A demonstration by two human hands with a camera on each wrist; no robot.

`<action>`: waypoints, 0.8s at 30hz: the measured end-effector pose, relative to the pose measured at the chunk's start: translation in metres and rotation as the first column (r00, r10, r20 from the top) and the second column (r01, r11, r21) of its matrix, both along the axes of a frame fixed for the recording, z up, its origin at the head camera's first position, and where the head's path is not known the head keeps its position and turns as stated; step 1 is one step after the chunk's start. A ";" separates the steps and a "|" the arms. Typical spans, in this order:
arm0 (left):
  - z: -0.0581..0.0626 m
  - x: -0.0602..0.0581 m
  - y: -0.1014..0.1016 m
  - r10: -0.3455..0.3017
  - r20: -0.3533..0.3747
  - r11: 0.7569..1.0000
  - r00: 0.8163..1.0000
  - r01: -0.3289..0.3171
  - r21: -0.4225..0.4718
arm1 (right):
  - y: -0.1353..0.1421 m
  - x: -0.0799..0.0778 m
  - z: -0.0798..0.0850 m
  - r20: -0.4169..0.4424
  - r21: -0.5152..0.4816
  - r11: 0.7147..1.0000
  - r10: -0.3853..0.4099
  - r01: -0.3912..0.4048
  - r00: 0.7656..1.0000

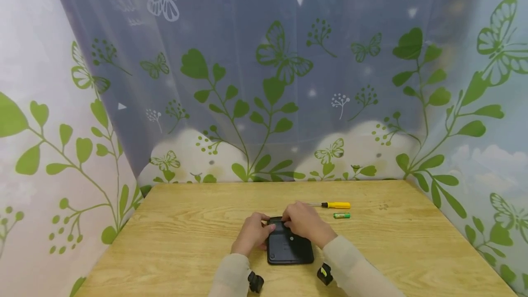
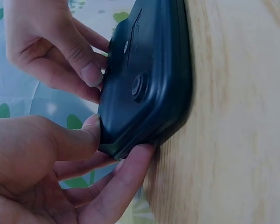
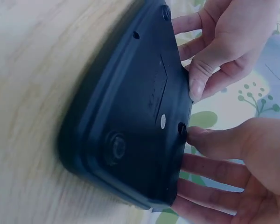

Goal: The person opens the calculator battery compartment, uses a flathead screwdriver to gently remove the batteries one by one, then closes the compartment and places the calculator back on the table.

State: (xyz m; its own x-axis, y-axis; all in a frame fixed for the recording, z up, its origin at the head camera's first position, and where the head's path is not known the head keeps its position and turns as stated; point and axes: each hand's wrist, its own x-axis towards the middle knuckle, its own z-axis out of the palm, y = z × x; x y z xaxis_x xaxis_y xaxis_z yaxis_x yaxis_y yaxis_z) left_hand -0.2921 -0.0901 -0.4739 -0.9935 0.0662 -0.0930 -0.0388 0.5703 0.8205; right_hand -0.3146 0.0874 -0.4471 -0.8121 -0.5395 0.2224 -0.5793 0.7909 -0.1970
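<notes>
A black calculator lies back side up on the table, its underside showing round rubber feet, screw holes and a small pale oval sticker. My left hand grips its far left corner, thumb on the back and fingers round the edge. At the far edge, my right hand holds the calculator too. In the right wrist view that hand's thumb presses beside a small dark notch, with the fingers reaching past the rim. The keys side is hidden underneath.
Behind the right hand lies a screwdriver with a yellow handle, its shaft pointing left. A green battery rests just in front of it. The wooden table ends at a patterned curtain at the back.
</notes>
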 end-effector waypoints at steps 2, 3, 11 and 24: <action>0.000 0.001 0.000 0.003 -0.003 1.000 1.000 -0.003 -0.004 | 0.003 0.000 0.000 0.023 -0.024 1.000 0.002 -0.002 1.000; 0.000 0.001 0.000 0.004 -0.003 1.000 1.000 -0.004 -0.006 | 0.005 0.000 0.000 0.032 -0.034 0.999 0.000 0.001 0.999; 0.002 0.001 0.001 0.011 -0.002 1.000 1.000 -0.011 -0.020 | 0.019 0.003 0.015 0.108 -0.078 0.994 -0.062 0.071 0.992; 0.004 0.004 0.000 -0.007 0.005 1.000 1.000 0.007 -0.020 | 0.046 0.009 0.023 0.241 -0.120 0.989 -0.057 0.088 0.969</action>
State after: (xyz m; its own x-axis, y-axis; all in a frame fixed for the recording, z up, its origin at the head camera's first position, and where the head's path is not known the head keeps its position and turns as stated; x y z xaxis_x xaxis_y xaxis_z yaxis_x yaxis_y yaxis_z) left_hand -0.2884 -0.0896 -0.4702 -0.9925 0.0710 -0.0993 -0.0389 0.5872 0.8085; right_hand -0.3056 0.1337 -0.4244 -0.8855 -0.4570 0.0833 -0.4466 0.7880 -0.4238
